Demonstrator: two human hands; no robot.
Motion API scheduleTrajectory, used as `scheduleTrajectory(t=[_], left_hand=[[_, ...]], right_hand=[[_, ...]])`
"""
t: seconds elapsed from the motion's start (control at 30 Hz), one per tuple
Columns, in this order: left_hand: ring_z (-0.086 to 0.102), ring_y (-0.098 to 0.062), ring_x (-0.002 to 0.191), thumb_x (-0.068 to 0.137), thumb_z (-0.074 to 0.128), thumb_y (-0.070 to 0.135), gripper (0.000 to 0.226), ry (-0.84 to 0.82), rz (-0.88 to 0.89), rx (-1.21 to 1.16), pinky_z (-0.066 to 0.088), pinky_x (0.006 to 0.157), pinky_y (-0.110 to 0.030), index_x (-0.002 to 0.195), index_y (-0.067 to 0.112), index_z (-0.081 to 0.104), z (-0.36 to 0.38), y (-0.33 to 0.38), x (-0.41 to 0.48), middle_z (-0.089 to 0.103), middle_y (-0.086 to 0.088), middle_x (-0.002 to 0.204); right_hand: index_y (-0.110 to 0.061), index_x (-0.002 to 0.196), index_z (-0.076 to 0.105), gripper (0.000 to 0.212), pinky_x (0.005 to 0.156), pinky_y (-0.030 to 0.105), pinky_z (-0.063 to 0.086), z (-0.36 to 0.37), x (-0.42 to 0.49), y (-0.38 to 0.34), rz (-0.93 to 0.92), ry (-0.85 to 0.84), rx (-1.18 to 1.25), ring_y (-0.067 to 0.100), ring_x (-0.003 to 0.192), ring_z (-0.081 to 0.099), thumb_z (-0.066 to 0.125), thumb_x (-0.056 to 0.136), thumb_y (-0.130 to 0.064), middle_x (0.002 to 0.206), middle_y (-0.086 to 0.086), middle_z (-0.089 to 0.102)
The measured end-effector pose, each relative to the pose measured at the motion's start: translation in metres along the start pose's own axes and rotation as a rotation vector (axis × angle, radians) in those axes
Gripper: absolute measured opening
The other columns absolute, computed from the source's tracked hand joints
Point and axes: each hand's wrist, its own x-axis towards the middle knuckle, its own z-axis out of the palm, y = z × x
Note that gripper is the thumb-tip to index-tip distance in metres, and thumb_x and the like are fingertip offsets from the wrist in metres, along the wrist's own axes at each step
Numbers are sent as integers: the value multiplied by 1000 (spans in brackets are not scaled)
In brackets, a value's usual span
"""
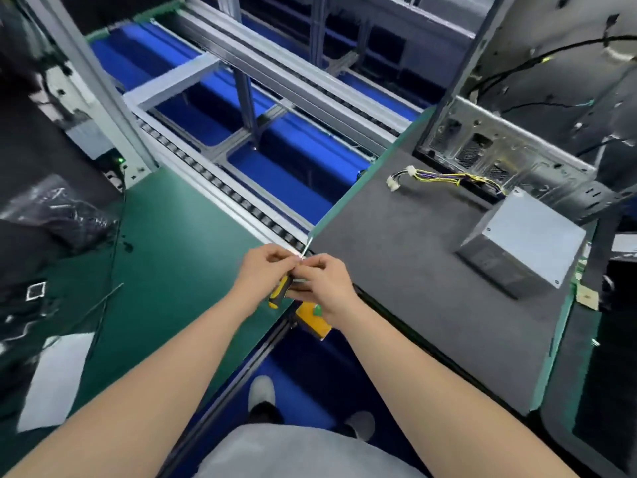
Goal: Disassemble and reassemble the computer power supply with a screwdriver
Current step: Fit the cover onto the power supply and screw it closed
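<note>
While our left hand (265, 267) and right hand (324, 281) clasp the yellow-and-black screwdriver (280, 292), we judge the boxy grey metal power supply (524, 243) heavy, rigid; grip its flat sides.

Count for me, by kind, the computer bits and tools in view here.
Power supply box: 1
Computer case: 1
Screwdriver: 1
White cable plugs: 2
Total: 5

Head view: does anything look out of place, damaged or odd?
Nothing damaged or spilled. The power supply sits outside the case on the mat, cables trailing loose nearby, which fits disassembly. The left hand and right hand hold the screwdriver away from it.
</note>
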Motion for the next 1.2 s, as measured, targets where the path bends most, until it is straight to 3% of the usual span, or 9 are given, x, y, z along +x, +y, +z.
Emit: scheduleTrajectory(t=[0.13, 0.23, 0.37, 0.47, 0.63, 0.8, 1.0, 1.1, 1.2], left_hand=[[67, -10, 68, 80, 83, 38, 11, 55, -125, 119, 55, 69, -30, 74, 30, 77, -67, -41, 5, 73, 15, 66], [67, -10, 69, 76, 86, 41, 14, 66, -187, 236, 57, 73, -29, 74, 29, 79, -96, -66, 5, 74, 16, 67], [65, -15, 68, 76, 83, 40, 13, 90, -243, 385, 56, 72, -26, 68, 32, 77, -124, -95, 3, 70, 18, 60], [70, -17, 80, 76, 79, 37, 13, 97, -287, 479, 59, 76, -30, 65, 35, 73, -135, -106, 1, 75, 12, 73], [71, -20, 87, 83, 75, 33, 13, 91, -290, 592, 59, 74, -32, 71, 35, 70, -138, -112, 1, 76, 8, 87], [66, -20, 100, 83, 71, 16, 23, 103, -191, 721, 56, 80, -33, 91, 37, 66, -126, -97, 8, 68, 9, 102], [64, -17, 99, 87, 68, 17, 17, -67, 90, 623, 55, 89, -38, 95, 32, 68, -75, -53, 27, 66, 7, 105], [65, -7, 83, 88, 68, 20, 13, -211, 137, 543, 49, 67, -16, 92, 32, 71, -36, -32, 29, 70, 14, 91], [60, 3, 75, 87, 71, 19, 16, -340, 200, 494, 37, 56, -4, 100, 27, 73, 3, -20, 26, 69, 11, 85]], right_hand=[[5, 108, 68, 25, 66, 33, 63, 68, 18, 22, 102, -76, -149, 25, 76, 77, 77, 85, -1, 82, 14, 77], [1, 89, 70, 10, 69, 32, 65, 101, 26, 42, 166, -139, -181, 26, 72, 71, 76, 84, 6, 79, 18, 72], [-2, 80, 68, 15, 76, 36, 65, 139, 32, 68, 259, -178, -194, 32, 82, 69, 75, 84, 10, 88, 25, 69], [-2, 80, 67, 14, 89, 47, 63, 156, 35, 82, 298, -169, -223, 34, 83, 69, 75, 86, 8, 90, 26, 69], [-3, 79, 68, 18, 77, 38, 65, 159, 38, 90, 311, -154, -242, 31, 76, 70, 70, 86, 14, 88, 24, 70], [-9, 98, 71, 22, 89, 42, 64, 142, 33, 79, 259, -181, -367, 32, 85, 73, 71, 82, 6, 100, 24, 75], [-18, 113, 75, 30, 82, 34, 61, 67, 18, 45, -31, 90, -536, 19, 84, 69, 66, 86, -9, 99, 2, 77], [-23, 105, 77, 24, 77, 24, 47, 21, 3, 39, -141, 343, -646, 14, 87, 66, 66, 86, -12, 92, -4, 74], [-22, 101, 76, 18, 79, 26, 51, -12, -12, 48, -121, 497, -600, 13, 87, 66, 69, 86, -13, 90, -5, 73]])
